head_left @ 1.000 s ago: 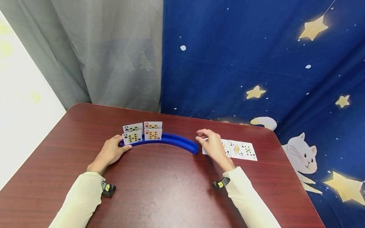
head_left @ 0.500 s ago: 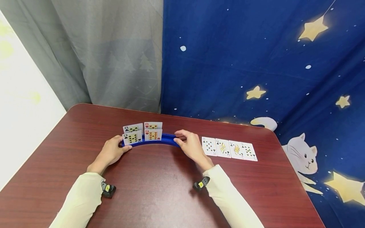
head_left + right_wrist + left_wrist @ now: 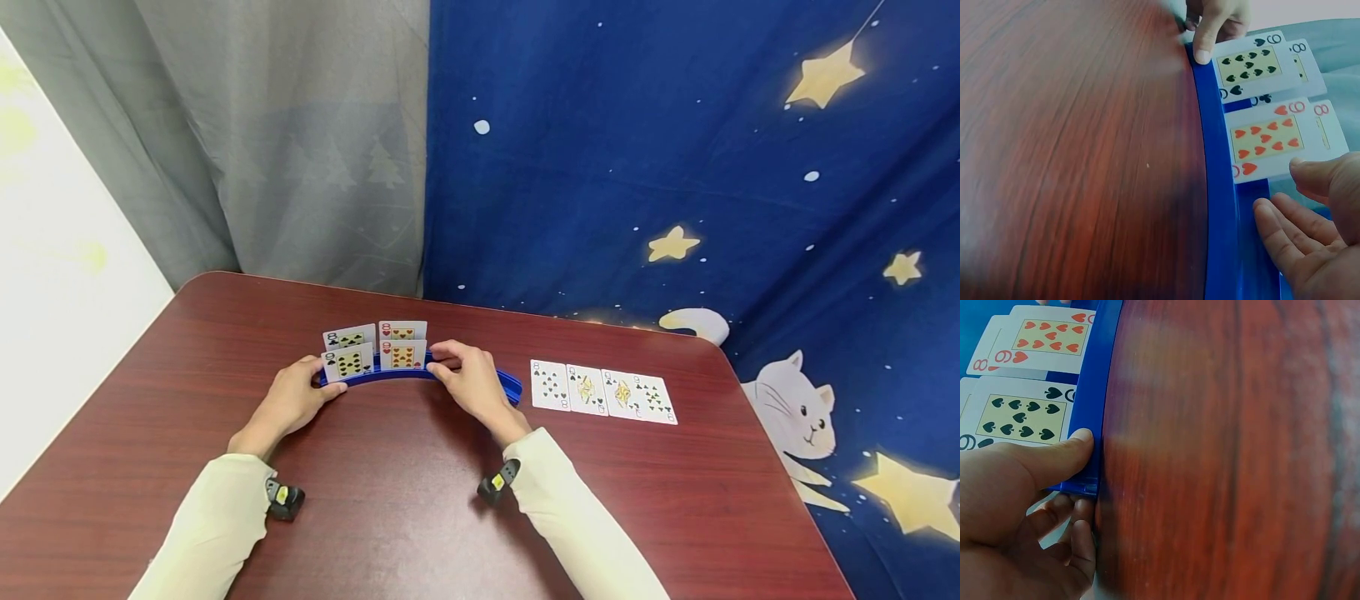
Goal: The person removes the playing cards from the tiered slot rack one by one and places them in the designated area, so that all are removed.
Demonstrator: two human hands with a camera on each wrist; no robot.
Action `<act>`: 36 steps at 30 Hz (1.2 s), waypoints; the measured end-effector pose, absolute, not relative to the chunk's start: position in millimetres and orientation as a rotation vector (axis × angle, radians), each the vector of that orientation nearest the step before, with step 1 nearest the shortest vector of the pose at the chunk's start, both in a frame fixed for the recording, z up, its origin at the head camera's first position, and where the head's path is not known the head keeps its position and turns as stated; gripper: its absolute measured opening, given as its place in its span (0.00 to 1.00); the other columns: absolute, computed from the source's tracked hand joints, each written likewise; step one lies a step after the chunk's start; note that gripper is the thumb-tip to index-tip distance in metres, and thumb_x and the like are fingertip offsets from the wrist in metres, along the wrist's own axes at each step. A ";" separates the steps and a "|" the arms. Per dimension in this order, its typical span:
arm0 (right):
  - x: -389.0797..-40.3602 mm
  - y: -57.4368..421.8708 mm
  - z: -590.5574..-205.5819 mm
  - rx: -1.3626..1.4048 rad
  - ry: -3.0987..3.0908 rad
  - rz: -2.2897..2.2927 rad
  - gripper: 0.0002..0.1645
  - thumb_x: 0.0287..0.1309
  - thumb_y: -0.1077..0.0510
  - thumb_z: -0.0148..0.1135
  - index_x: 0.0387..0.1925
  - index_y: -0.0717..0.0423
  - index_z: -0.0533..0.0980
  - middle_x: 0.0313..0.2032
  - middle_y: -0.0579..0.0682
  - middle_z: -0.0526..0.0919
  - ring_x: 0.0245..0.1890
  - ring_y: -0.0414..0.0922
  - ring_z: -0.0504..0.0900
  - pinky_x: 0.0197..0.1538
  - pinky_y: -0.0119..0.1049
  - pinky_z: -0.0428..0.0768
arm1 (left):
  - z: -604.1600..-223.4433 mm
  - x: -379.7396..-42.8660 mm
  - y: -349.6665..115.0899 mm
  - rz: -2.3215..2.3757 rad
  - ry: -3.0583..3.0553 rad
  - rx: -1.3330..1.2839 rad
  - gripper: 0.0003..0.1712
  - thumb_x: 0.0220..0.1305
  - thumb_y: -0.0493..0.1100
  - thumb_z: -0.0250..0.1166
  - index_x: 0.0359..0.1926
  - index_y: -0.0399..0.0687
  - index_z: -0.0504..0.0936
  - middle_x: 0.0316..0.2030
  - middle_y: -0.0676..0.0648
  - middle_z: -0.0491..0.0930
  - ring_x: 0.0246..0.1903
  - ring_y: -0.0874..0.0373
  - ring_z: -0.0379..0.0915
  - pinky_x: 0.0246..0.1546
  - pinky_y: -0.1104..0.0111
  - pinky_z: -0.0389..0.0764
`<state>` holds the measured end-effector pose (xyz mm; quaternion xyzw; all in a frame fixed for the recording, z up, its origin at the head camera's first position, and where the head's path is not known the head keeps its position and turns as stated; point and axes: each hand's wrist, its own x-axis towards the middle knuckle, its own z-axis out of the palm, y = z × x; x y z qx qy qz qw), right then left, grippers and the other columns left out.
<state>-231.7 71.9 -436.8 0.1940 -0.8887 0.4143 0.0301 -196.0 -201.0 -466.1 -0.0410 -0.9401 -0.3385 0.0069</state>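
Observation:
A curved blue card holder [image 3: 512, 387] stands on the table, and my left hand [image 3: 291, 400] grips its left end. The thumb [image 3: 1075, 450] presses on its front, with the other fingers curled behind. Nine of spades [image 3: 349, 363] and nine of hearts [image 3: 405, 355] stand upright in the front slot. Partly hidden behind them are an eight of clubs [image 3: 347, 337] and an eight of hearts [image 3: 402, 330]. My right hand [image 3: 472, 385] is over the holder, at the right edge of the nine of hearts. Its thumb [image 3: 1316, 175] overlaps that card's corner; the extended fingers reach over the blue channel.
To the right of the holder, several face-up playing cards [image 3: 551, 386] lie in an overlapping row on the dark red wooden table [image 3: 397, 500]. Behind the table's back edge hang a grey curtain [image 3: 322, 167] and a blue starry curtain [image 3: 570, 167].
My right hand has moved left from over the loose cards, along the holder, to the nine of hearts. The left hand and standing cards have kept their places.

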 end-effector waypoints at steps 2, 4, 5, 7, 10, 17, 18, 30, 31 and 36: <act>-231.6 68.0 -436.4 0.592 -2.747 1.282 0.16 0.61 0.59 0.68 0.51 0.57 0.82 0.44 0.53 0.88 0.42 0.45 0.88 0.47 0.35 0.83 | -465.6 -195.9 -200.8 -1.062 -2.942 -0.127 0.21 0.65 0.42 0.67 0.50 0.27 0.78 0.43 0.34 0.78 0.38 0.45 0.75 0.42 0.53 0.74; -231.7 65.0 -436.4 0.588 -2.748 1.285 0.16 0.61 0.59 0.68 0.50 0.57 0.82 0.44 0.53 0.88 0.41 0.45 0.88 0.46 0.35 0.83 | -465.2 -196.2 -200.7 -1.064 -2.944 -0.124 0.21 0.65 0.42 0.67 0.50 0.27 0.78 0.44 0.35 0.78 0.39 0.45 0.75 0.43 0.53 0.74; -231.8 63.8 -436.5 0.584 -2.749 1.283 0.16 0.61 0.59 0.68 0.50 0.57 0.82 0.44 0.53 0.88 0.41 0.45 0.88 0.46 0.35 0.83 | -465.1 -196.4 -200.7 -1.066 -2.945 -0.124 0.21 0.65 0.42 0.67 0.50 0.27 0.78 0.44 0.34 0.78 0.39 0.45 0.74 0.43 0.53 0.74; -232.4 62.0 -437.0 0.582 -2.747 1.268 0.15 0.61 0.59 0.69 0.49 0.56 0.83 0.43 0.52 0.88 0.41 0.44 0.88 0.46 0.34 0.83 | -464.9 -196.7 -200.6 -1.066 -2.944 -0.125 0.21 0.65 0.42 0.67 0.50 0.27 0.78 0.44 0.34 0.78 0.39 0.45 0.74 0.43 0.53 0.74; -233.4 60.4 -437.9 0.580 -2.737 1.230 0.11 0.61 0.58 0.68 0.45 0.55 0.84 0.41 0.51 0.89 0.38 0.42 0.87 0.43 0.32 0.83 | -465.1 -196.9 -200.3 -1.066 -2.942 -0.124 0.21 0.65 0.42 0.67 0.50 0.28 0.78 0.44 0.35 0.78 0.39 0.45 0.74 0.43 0.52 0.73; -235.7 59.1 -437.8 0.598 -2.677 1.158 0.06 0.61 0.58 0.69 0.38 0.54 0.87 0.36 0.49 0.89 0.33 0.40 0.85 0.36 0.25 0.78 | -464.7 -196.7 -199.8 -1.062 -2.946 -0.121 0.20 0.64 0.43 0.68 0.47 0.29 0.79 0.43 0.35 0.78 0.38 0.45 0.74 0.42 0.53 0.73; -235.4 59.3 -437.0 0.598 -2.673 1.158 0.06 0.61 0.58 0.68 0.38 0.54 0.87 0.36 0.49 0.89 0.34 0.40 0.85 0.36 0.25 0.78 | -464.8 -196.8 -199.9 -1.064 -2.945 -0.121 0.19 0.64 0.42 0.68 0.47 0.29 0.79 0.43 0.35 0.78 0.38 0.45 0.74 0.42 0.52 0.73; -230.1 77.7 -421.2 0.570 -2.617 1.322 0.04 0.64 0.60 0.65 0.37 0.57 0.83 0.35 0.52 0.88 0.29 0.44 0.86 0.34 0.29 0.81 | -463.6 -197.1 -200.1 -1.076 -2.940 -0.124 0.20 0.65 0.42 0.68 0.49 0.28 0.79 0.45 0.34 0.78 0.40 0.43 0.75 0.44 0.50 0.73; -229.5 80.4 -420.2 0.556 -2.617 1.358 0.04 0.64 0.61 0.64 0.37 0.58 0.83 0.34 0.53 0.88 0.28 0.46 0.86 0.34 0.29 0.82 | -463.3 -196.9 -199.9 -1.076 -2.938 -0.126 0.20 0.65 0.42 0.68 0.49 0.28 0.79 0.45 0.34 0.78 0.40 0.43 0.75 0.44 0.50 0.73; -226.7 96.6 -417.8 0.481 -2.599 1.494 0.04 0.65 0.64 0.63 0.36 0.62 0.80 0.33 0.58 0.88 0.28 0.52 0.88 0.32 0.35 0.84 | -463.3 -196.0 -199.6 -1.071 -2.934 -0.130 0.21 0.64 0.42 0.68 0.48 0.28 0.79 0.44 0.34 0.78 0.39 0.44 0.74 0.43 0.51 0.73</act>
